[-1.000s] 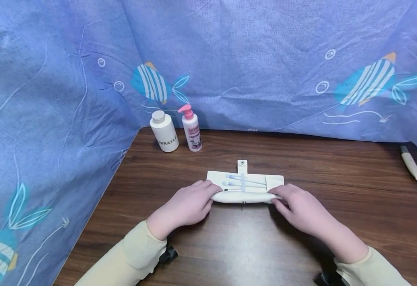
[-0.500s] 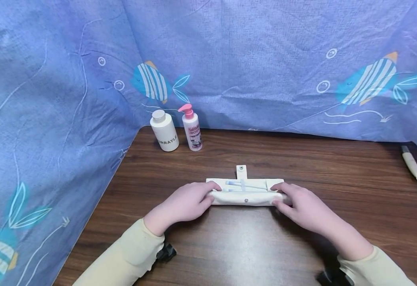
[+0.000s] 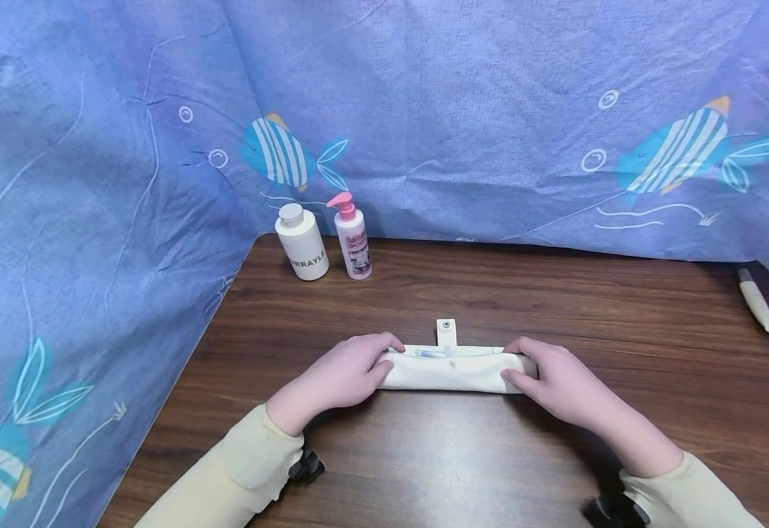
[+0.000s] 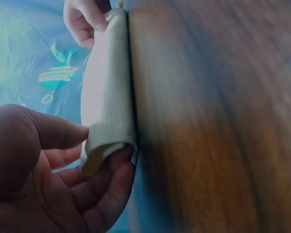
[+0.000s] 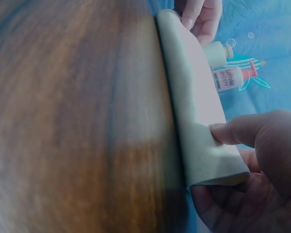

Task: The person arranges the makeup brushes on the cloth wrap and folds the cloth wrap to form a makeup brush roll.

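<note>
A white brush roll pouch [image 3: 446,374] lies partly rolled up on the table, its front part folded over. Behind the fold a thin strip of the inside shows, with a pale brush [image 3: 432,353] lying in it. A snap tab [image 3: 446,331] sticks out at the far side. My left hand [image 3: 351,370] grips the left end of the roll, thumb on the near face; the left wrist view shows fingers curled around the rolled end [image 4: 109,97]. The right end is held the same way by my right hand [image 3: 558,381], its thumb pressing the fabric [image 5: 199,111].
Back left on the dark wooden table [image 3: 424,469] stand a white bottle [image 3: 304,246] with a grey cap and a pump bottle [image 3: 355,246] with a pink top. A beige pointed object with a grey end [image 3: 758,304] lies at far right. A blue fish-print cloth [image 3: 476,132] hangs behind.
Both hands have rolled the pouch's near part farther over the brushes. Less of the inside shows now, and the snap tab has shifted slightly nearer.
</note>
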{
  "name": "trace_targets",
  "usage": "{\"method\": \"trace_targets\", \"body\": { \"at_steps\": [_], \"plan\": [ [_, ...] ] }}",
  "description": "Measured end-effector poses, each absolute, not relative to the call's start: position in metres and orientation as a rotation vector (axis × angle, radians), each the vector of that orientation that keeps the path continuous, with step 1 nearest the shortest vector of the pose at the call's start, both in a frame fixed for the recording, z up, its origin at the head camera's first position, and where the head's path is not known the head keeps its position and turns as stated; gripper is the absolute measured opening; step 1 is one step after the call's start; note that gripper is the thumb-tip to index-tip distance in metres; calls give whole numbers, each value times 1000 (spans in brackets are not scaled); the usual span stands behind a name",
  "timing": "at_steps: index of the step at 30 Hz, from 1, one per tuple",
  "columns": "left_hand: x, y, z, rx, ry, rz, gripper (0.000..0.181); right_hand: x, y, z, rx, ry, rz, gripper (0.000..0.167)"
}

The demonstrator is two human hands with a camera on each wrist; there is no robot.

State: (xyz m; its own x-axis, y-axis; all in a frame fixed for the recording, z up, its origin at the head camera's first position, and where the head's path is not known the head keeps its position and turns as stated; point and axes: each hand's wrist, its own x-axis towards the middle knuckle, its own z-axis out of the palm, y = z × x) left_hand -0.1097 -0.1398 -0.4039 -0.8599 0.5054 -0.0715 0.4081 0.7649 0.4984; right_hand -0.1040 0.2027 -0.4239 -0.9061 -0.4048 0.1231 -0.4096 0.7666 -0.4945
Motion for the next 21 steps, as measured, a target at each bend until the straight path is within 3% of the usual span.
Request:
{"method": "trace_targets", "body": {
  "at_steps": [4, 13, 21],
  "plan": [
    [-106, -138, -407, 806, 2824, 610, 33, -105, 201, -426, 626, -2955, 826, 19],
    [-85, -126, -398, 1143, 2778, 211, 62, -108, 201, -429, 537, -2976, 868, 17],
    [-81, -121, -402, 1199, 2654, 106, 77, -110, 198, -432, 543, -2922, 784, 20]
  ]
}}
